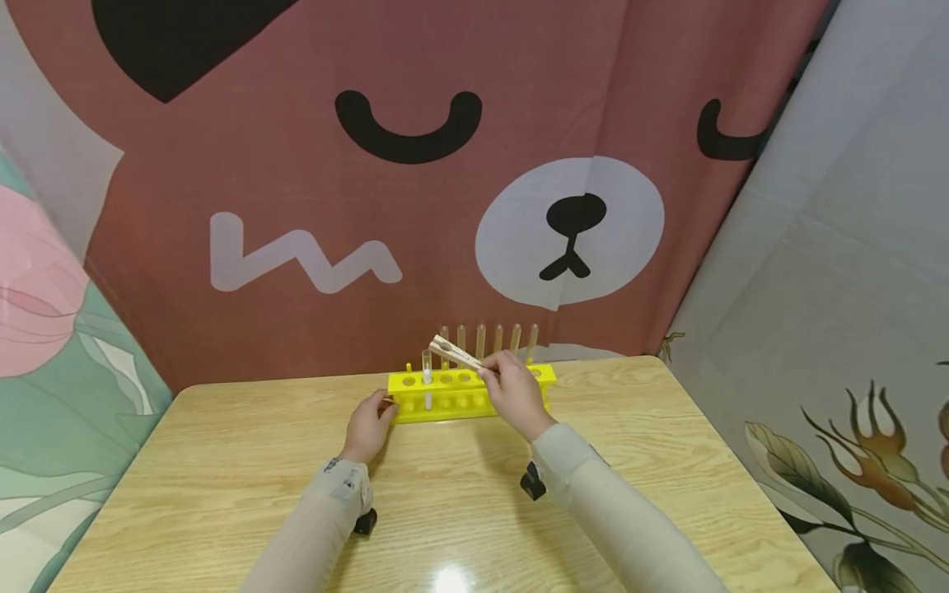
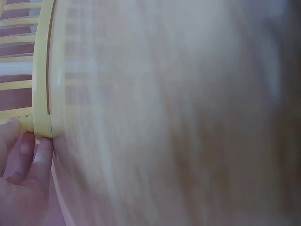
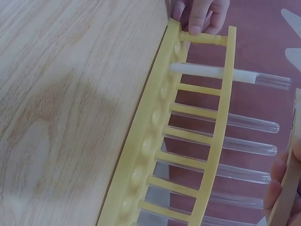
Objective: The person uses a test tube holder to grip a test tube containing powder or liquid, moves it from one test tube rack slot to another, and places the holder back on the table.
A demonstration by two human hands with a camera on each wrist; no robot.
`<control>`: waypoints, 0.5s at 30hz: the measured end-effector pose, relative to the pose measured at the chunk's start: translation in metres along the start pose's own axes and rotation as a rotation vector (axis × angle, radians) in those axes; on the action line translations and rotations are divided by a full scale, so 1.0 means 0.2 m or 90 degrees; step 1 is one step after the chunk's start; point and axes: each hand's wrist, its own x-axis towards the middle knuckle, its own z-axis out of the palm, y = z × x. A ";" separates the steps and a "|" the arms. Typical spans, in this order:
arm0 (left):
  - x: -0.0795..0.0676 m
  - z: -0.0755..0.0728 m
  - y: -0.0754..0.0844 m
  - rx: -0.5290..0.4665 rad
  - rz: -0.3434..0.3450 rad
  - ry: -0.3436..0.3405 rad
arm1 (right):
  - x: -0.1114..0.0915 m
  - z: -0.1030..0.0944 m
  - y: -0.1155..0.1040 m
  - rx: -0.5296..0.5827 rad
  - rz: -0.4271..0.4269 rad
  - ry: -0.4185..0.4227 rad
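Note:
A yellow test tube rack [image 1: 445, 417] stands at the back of the table. My left hand [image 1: 368, 428] grips the post at its left end; the right wrist view shows those fingers [image 3: 201, 19] round the post. One glass test tube [image 1: 427, 377] with white contents stands in the front row near that end. Above the rack, my right hand [image 1: 516, 395] holds a wooden test tube clamp [image 1: 455, 354] by its rear part. The clamp's tip points left, near the filled tube's mouth, apart from it in the right wrist view. Several clear test tubes [image 3: 249, 123] sit upside down along the back.
The wooden table [image 1: 445, 494] spreads in front of the rack. Directly behind its far edge hangs a reddish-brown curtain [image 1: 296, 329] with a cartoon face. A pale flowered curtain [image 1: 815, 288] hangs on the right. Small black devices [image 1: 533, 482] sit under both wrists.

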 end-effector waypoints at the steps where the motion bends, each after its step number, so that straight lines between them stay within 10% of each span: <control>1: 0.00 0.00 0.00 0.000 0.000 0.000 | 0.00 0.00 0.00 -0.005 -0.002 -0.001; 15: -0.01 0.00 0.01 0.006 0.008 0.004 | 0.01 0.01 -0.05 -0.053 -0.025 -0.017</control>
